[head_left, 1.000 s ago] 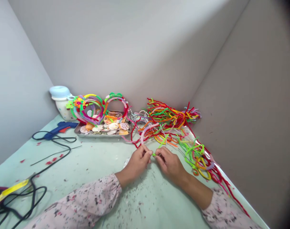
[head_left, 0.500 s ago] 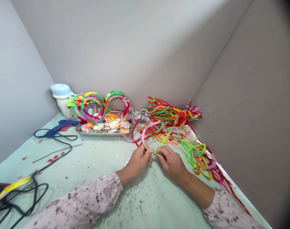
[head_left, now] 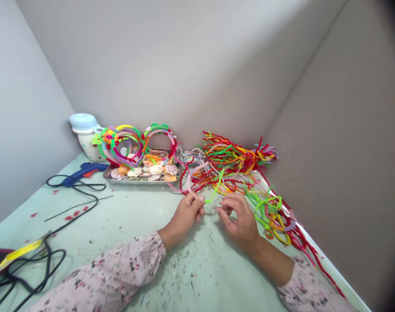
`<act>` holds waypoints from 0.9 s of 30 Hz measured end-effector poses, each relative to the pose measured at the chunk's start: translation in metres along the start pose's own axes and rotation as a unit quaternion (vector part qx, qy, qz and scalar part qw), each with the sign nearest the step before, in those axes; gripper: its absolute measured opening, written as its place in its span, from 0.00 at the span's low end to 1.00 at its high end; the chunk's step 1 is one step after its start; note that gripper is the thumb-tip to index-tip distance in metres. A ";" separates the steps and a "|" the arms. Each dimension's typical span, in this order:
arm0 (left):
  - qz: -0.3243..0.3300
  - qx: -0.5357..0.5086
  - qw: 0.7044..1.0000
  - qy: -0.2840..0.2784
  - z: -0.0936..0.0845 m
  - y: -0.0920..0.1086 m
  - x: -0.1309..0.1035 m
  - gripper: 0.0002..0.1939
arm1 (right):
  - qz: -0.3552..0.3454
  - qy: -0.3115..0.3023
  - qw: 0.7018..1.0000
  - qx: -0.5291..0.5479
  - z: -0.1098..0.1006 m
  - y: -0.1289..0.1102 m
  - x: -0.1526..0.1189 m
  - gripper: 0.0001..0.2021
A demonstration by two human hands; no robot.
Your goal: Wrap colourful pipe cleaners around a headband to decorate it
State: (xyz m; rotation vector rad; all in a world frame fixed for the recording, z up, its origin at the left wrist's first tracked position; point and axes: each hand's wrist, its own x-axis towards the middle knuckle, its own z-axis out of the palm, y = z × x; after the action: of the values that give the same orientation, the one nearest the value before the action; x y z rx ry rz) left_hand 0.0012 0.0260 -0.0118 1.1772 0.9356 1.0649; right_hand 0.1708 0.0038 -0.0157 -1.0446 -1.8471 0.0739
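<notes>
Pale green bench (head_left: 125,225) in grey corner, littered with scraps. Heap of coloured pipe cleaners (head_left: 236,169) against right wall. Metal tray (head_left: 138,179) of shells near back wall, blue glue gun (head_left: 83,172) left of it. Left hand (head_left: 187,212), fingers pinched on pink pipe-cleaner hoop (head_left: 194,177) at heap's edge. Right hand (head_left: 239,219) just beside, fingers loosely curled, gripping nothing.

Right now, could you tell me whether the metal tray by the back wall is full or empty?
Full: the metal tray is heaped with seashells, and colourful pipe-cleaner hoops stand over its back part.
</notes>
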 end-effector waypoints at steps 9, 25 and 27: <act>-0.015 -0.035 0.999 -0.038 -0.002 -0.002 0.002 0.17 | 0.212 -0.052 0.963 0.156 0.006 0.012 0.002 0.08; -0.029 -0.038 0.996 -0.077 -0.003 -0.003 0.001 0.16 | 0.315 -0.086 0.897 0.297 0.004 0.000 0.009 0.11; -0.027 -0.035 0.996 -0.076 -0.004 -0.003 0.001 0.16 | 0.325 -0.091 0.895 0.291 0.004 0.000 0.009 0.11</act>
State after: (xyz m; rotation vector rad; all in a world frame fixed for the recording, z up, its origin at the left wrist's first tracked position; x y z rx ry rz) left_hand -0.0016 0.0278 -0.0148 1.1518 0.7999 0.9435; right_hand 0.1662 0.0120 -0.0113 -1.1869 -1.4034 1.0870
